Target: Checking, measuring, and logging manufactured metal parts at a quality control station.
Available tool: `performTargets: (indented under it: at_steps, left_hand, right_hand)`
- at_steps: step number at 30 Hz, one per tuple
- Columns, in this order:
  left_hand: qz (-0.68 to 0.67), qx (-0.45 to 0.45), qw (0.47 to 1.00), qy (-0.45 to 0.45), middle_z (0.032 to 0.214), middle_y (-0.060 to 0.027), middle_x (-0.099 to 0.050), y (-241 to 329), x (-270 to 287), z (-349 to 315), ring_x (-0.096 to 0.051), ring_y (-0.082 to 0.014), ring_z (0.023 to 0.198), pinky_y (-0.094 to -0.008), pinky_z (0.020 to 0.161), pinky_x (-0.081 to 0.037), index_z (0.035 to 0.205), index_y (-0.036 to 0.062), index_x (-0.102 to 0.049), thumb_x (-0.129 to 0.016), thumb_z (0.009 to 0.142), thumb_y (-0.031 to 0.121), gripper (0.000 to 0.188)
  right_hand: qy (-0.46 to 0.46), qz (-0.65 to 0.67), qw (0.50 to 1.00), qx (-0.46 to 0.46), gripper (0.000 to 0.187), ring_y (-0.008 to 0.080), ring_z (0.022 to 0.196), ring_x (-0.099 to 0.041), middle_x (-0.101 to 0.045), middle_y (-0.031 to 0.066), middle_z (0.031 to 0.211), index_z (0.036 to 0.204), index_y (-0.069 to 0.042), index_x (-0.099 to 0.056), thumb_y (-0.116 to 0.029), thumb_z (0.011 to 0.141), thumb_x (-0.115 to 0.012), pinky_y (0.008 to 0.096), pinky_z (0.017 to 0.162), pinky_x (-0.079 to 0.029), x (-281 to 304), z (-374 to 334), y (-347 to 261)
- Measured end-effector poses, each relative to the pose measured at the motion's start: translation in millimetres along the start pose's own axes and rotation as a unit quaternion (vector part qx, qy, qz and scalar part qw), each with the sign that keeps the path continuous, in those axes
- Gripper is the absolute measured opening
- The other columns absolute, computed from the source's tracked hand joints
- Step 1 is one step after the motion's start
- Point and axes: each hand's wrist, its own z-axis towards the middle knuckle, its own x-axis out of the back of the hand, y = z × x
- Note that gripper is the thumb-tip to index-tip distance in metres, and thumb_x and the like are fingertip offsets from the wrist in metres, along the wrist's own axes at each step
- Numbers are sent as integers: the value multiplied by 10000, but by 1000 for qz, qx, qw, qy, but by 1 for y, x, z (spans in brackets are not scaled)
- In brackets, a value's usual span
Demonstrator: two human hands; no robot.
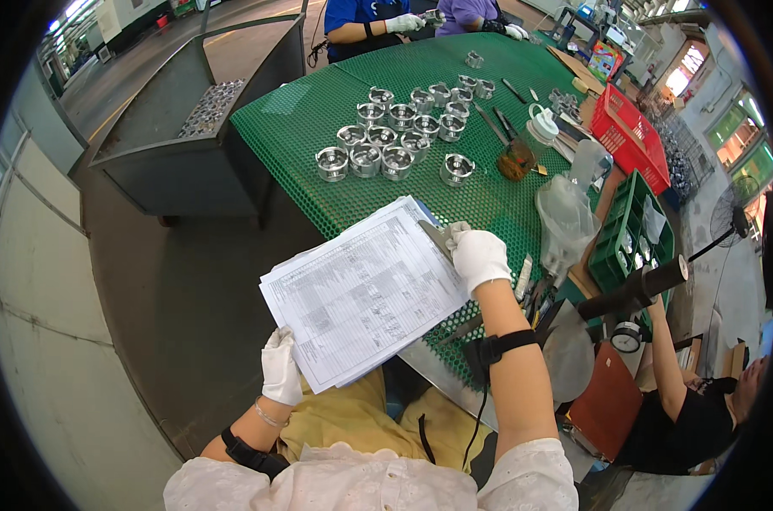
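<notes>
While a stack of printed sheets (pixel 365 298) is held at two opposite sides, partly over the near edge of the green table (pixel 497 209) and partly above the lap, the paper work is judged to be under way but not finished. The sheets are already raised and turned for viewing; on the top one, dark marks like handwriting seem to be entered in some rows, whereas other boxes look blank. Whether the stack is only being read, or whether its pages must be turned, cannot be told. At twelve o'clock from the stack, round metal parts (pixel 396 162) are grouped on the table, and none of them is touched; what is left to be done with them is not shown.

By the left hand (pixel 281 368), the lower-left edge of the stack is pinched with curled fingers; from this hand, the paper is spread between one and two o'clock. By the right hand (pixel 480 258), the opposite edge is grasped, and the bulk of the paper is found at eight o'clock from it. Beside this hand, a dark grey strip (pixel 435 238) is seen at the paper's edge, but its kind cannot be made out.
</notes>
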Motion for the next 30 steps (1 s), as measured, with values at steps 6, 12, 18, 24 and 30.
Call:
performTargets:
  at_steps: [6, 12, 18, 24, 30]
  left_hand:
    - [-1, -3, 1000, -9, 903, 20, -570, 2, -4, -3, -538, -73, 816, -239, 773, -470, 1038, 25, -565, -458, 975, 97, 144]
    - [-23, -16, 999, -15, 962, 25, -572, -9, -13, -3, -536, -73, 875, -241, 835, -458, 1171, 27, -556, -455, 980, 75, 221]
    - [-6, -35, 999, -37, 1184, -20, -557, -6, -39, -13, -520, -94, 1043, -253, 949, -425, 1445, 47, -355, -449, 1006, 116, 454]
    - [135, -83, 987, 9, 1576, -142, -119, -29, -42, 1, -205, -213, 1427, -308, 1131, -215, 1524, 75, -85, -408, 1025, 199, 607]
    - [143, -123, 982, 0, 1569, -124, -137, -29, -43, -1, -236, -190, 1396, -302, 1143, -200, 1507, 15, 23, -421, 1025, 253, 697]
  right_hand:
    - [-93, 24, 993, -73, 397, 317, 961, -648, -686, 145, 1013, 1049, -115, -702, -433, 888, -527, 387, 850, -500, 24, 9, 4]
    - [-84, 56, 993, -68, 373, 320, 973, -642, -684, 127, 1032, 1064, -174, -703, -453, 874, -544, 390, 856, -500, 23, 9, 5]
    - [-88, 44, 992, -76, 380, 324, 956, -646, -685, 131, 1023, 1054, -171, -705, -461, 881, -530, 395, 854, -503, 30, 7, 2]
    - [-97, 20, 993, -71, 402, 345, 924, -655, -687, 152, 1004, 1018, -130, -710, -441, 899, -485, 409, 833, -514, 31, 9, -2]
    - [-95, 4, 993, -63, 349, 333, 922, -663, -695, 142, 987, 995, -118, -708, -374, 899, -490, 424, 826, -517, 37, 5, -12]
